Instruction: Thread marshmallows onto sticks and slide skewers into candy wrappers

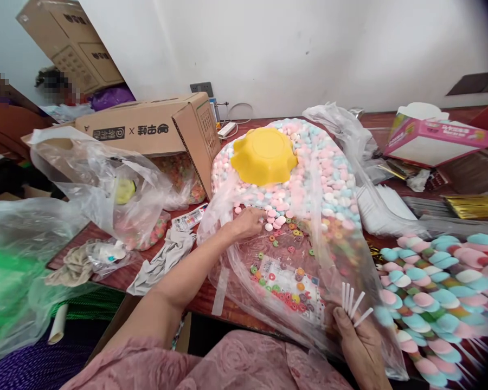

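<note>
Sticks (352, 300) pinched in R hand (361, 337) are best fanned w/ tips free of the plastic bag (217, 205), while L hand (247, 223), fingers curled at pink marshmallows (280, 221) by the ring candies (295, 298) (can't tell if gripping), should pick pcs lightly, w/o squashing.

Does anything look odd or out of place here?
Yes: the yellow bowl sits upside down on the marshmallows, base up, so it can't hold anything. Candy rings lie loosely scattered, possibly spilled.

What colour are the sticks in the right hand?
The sticks are white, seen best in the head view.
</note>
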Tool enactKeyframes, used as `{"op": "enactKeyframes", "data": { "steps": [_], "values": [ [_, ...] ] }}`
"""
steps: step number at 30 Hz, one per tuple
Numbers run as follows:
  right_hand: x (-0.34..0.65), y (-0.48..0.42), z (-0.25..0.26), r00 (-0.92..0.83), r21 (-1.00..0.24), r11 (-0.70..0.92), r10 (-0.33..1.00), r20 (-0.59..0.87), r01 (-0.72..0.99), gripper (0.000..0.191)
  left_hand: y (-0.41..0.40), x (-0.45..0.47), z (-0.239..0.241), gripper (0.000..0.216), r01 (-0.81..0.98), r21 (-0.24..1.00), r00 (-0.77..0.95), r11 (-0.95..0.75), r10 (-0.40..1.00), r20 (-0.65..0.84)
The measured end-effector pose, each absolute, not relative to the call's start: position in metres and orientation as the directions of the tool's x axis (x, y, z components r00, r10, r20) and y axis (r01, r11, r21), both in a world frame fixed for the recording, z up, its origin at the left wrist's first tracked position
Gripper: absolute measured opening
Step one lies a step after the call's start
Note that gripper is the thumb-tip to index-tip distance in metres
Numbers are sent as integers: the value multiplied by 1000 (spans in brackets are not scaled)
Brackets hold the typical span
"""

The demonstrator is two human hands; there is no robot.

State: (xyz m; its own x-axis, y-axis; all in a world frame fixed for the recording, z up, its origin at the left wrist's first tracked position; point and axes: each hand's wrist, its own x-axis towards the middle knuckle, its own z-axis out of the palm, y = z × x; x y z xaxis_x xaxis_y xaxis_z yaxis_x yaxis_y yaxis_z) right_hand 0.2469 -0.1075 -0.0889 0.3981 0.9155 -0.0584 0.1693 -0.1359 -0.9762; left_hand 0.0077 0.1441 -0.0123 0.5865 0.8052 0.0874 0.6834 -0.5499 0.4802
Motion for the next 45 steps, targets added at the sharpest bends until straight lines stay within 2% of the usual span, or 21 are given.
{"op": "enactKeyframes", "data": {
  "steps": [4,7,9,11,14,20,24,29,32,35,37,39,42,45],
  "values": [
    [244,-108,-86,386,-975,-128,921,-50,180,38,110,-8,-10,37,639,495,639,-589,764,85],
    [243,-108,-83,360,-968,-132,932,-47,215,35,91,-20,-8,40,568,606,586,-557,791,177],
    [242,-108,-81,327,-966,-137,943,-60,218,37,87,-25,-4,27,533,707,497,-465,848,184],
    [240,-108,-79,312,-969,-137,948,-68,206,39,89,-27,1,18,491,803,429,-338,896,114],
    [238,-106,-74,315,-966,-125,948,-49,225,42,102,-20,3,22,432,883,422,-182,906,-19],
    [236,-100,-65,230,-920,-19,970,78,391,40,131,1,-10,13,568,810,461,-147,872,-165],
    [238,-100,-65,232,-932,-33,971,56,360,43,126,1,-12,7,588,776,461,-229,883,-89],
    [237,-102,-72,245,-978,-110,967,-64,178,48,101,-4,-15,7,547,712,525,-439,843,116],
    [234,-102,-74,294,-985,-132,951,-95,108,44,89,-5,-20,9,455,758,556,-468,814,169],
    [232,-103,-71,335,-984,-74,942,-15,164,42,77,0,-21,13,356,849,487,-390,853,187],
    [231,-104,-67,343,-973,-26,938,56,227,41,64,8,-18,21,229,945,390,-234,912,131],
    [229,-106,-61,333,-960,1,938,98,279,38,47,20,-12,31,11,1000,309,-6,951,2],
    [222,-107,-46,251,-934,68,954,163,350,29,20,37,-1,40,-303,923,292,239,945,-149],
    [215,-104,-27,144,-895,163,959,242,414,24,5,47,7,44,-483,816,305,316,935,-182]
  ]
}}
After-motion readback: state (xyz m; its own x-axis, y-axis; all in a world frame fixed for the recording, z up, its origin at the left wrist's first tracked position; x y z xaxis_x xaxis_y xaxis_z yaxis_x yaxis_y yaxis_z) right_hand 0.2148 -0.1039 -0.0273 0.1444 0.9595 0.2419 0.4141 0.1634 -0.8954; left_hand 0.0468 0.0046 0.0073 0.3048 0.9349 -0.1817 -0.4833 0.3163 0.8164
